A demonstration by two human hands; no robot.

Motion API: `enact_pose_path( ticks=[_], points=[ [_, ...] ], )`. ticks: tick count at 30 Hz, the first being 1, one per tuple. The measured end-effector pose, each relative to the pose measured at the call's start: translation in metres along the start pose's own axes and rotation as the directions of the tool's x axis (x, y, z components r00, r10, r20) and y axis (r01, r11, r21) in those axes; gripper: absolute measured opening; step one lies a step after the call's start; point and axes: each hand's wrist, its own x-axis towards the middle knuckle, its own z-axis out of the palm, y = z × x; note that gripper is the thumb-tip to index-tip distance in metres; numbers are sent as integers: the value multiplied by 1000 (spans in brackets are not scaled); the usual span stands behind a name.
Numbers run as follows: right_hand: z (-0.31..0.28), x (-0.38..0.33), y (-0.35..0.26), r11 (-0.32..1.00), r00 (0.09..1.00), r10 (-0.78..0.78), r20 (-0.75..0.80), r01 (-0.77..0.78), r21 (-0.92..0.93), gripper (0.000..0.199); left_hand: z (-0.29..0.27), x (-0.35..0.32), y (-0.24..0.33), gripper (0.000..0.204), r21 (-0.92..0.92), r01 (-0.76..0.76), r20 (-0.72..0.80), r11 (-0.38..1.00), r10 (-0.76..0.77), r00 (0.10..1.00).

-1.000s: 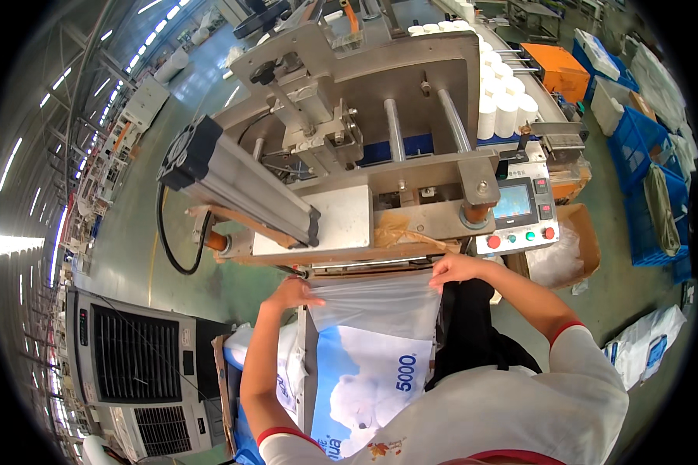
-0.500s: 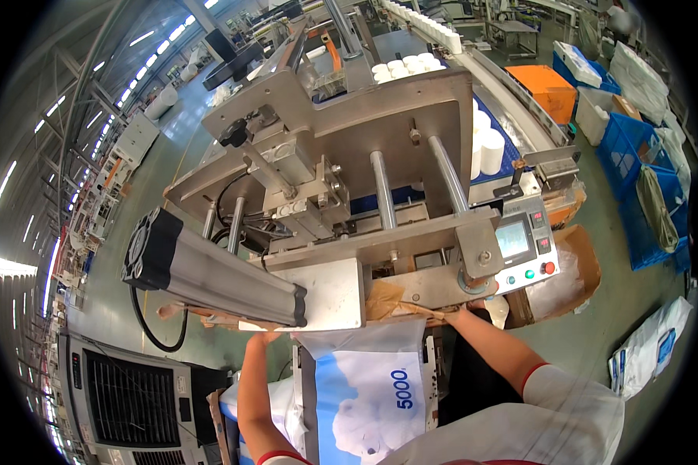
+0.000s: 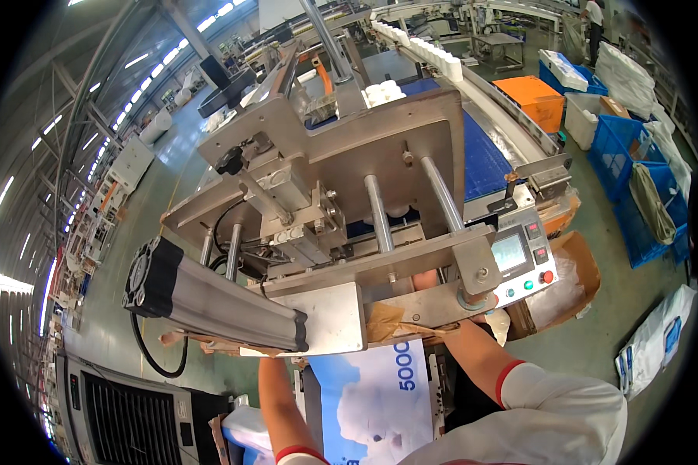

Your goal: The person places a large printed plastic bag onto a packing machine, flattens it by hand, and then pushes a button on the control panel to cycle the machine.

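A steel packing machine [image 3: 318,267] with a thick air cylinder [image 3: 217,294] stands before me and covers both my hands. From the lower edge my left forearm [image 3: 280,395] reaches under its front plate; the left hand is out of sight. My right forearm [image 3: 477,353] goes in at the other side. A patch of skin, apparently my right hand [image 3: 425,280], shows through a gap in the frame, its fingers hidden. Between my arms lies a blue and white plastic bag [image 3: 372,395] printed with a white bear, its far end beneath the plate.
White paper rolls [image 3: 384,93] stand behind the machine beside a blue conveyor belt [image 3: 480,159]. A control panel [image 3: 519,260] with buttons is at the right, next to a cardboard box [image 3: 577,271]. Blue crates [image 3: 628,147] stand farther right; an air cooler [image 3: 132,411] is at lower left.
Both arms have reached farther in, and skin now shows through the frame gap. The bag has slid forward under the plate. The rolls at the belt's right have left that spot.
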Motion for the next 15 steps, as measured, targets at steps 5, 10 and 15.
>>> enact_pose_path(
  ticks=[5, 10, 15],
  points=[
    [37, -5, -21, 395, 818, -568, 92, 369, -842, 27, 18, 17, 4, 33, 68, 39, -88, 997, -33, 996],
    [40, -33, -7, 761, 936, -350, 22, 298, -577, 31, 32, 24, 13, 34, 144, 87, -174, 986, -61, 983],
    [33, -38, 10, 973, 987, 145, 61, -154, 171, 35, 46, 33, 25, 34, 206, 130, -247, 970, -77, 966]
  ],
)
